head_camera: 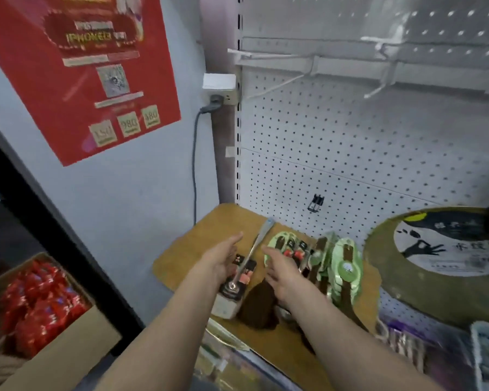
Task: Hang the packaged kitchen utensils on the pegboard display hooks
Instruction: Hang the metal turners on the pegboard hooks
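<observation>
1. Nearest the camera, two bare forearms reached out over a wooden shelf (181,258), with blurred flat packages at the near right edge of the view.
2. The left hand (223,261) lay with fingers straight and apart, palm turned inward, touching or just beside a dark boxed item (232,292) with a long metal handle (254,246) angled up and away; whether it actually held the box could not be told.
3. The right hand (280,269) was stretched forward with fingers relaxed and apart, resting on or just above the near end of the utensil packs (336,266); no grip on any pack was plainly visible.
4. Those packs, green-backed cards carrying brown-handled tools, lay in an overlapping row on the shelf just right of the hands, none of them lifted.
5. A dark brown tool head (259,309) lay on the shelf between the two wrists.
6. A large round printed board (401,292) leaned at the right, beyond the packs.
7. Farther back, the white pegboard (350,153) rose behind the shelf, bare except for a small black clip (316,203) low down.
8. Highest and farthest, white hooks (268,91) jutted from a rail, and every one in view was without stock.
9. By this evidence the hanging appeared not to have begun: all visible packs remained on the shelf, and each had yet to be picked up and threaded onto a hook.
</observation>
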A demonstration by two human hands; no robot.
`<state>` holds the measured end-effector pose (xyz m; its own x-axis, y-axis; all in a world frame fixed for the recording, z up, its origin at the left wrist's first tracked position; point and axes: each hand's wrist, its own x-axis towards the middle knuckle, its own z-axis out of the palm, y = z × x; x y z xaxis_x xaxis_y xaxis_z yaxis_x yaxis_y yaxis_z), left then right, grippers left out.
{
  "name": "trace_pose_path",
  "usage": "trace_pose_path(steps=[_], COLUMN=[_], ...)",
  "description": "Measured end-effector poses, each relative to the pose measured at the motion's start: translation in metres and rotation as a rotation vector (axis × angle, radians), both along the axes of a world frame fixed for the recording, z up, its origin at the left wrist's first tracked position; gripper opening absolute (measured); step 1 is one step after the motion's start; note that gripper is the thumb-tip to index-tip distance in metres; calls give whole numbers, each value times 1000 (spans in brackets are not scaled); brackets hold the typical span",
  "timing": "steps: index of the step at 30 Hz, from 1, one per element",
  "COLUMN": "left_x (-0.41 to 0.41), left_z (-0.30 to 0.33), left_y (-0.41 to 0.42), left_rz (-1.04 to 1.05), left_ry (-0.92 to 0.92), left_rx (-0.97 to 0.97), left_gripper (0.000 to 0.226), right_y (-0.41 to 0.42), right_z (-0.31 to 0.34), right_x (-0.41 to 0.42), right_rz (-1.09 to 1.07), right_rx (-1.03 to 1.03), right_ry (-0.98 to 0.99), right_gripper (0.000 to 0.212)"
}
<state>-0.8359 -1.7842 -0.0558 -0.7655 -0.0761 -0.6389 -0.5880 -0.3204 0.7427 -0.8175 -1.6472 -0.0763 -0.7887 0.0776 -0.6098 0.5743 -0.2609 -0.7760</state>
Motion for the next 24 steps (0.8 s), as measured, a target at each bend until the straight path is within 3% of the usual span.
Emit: trace_pose_path(steps=[4,7,11,14,17,24], left_x=[-45,-75,-96,-105,-115,-137], left_z=[-10,-21,-38,-53,-62,-79], left_y=[-22,-30,-29,-33,-37,-40], left_rz=[-195,-303,-462,-543,-555,-577], left_ry=[-37,-34,-83,-107,-113,-84], left_rx=[-32,-57,-31,-36,-75,-82], left_gripper=[64,50,23,33,27,57], right_y=[-25,-39,-52,-59,-62,-69], right_z=[-18,-36,-51,-58,-63,-75], right_x=[-22,-33,-38,-40,-47,-61], right_rz=[-86,-171,-221,-256,-278,-361], right_rx=[40,69,70,79,106,64], right_ry=[-61,-102,-138,-173,-207,-251], right_gripper=[55,54,33,38,38,42])
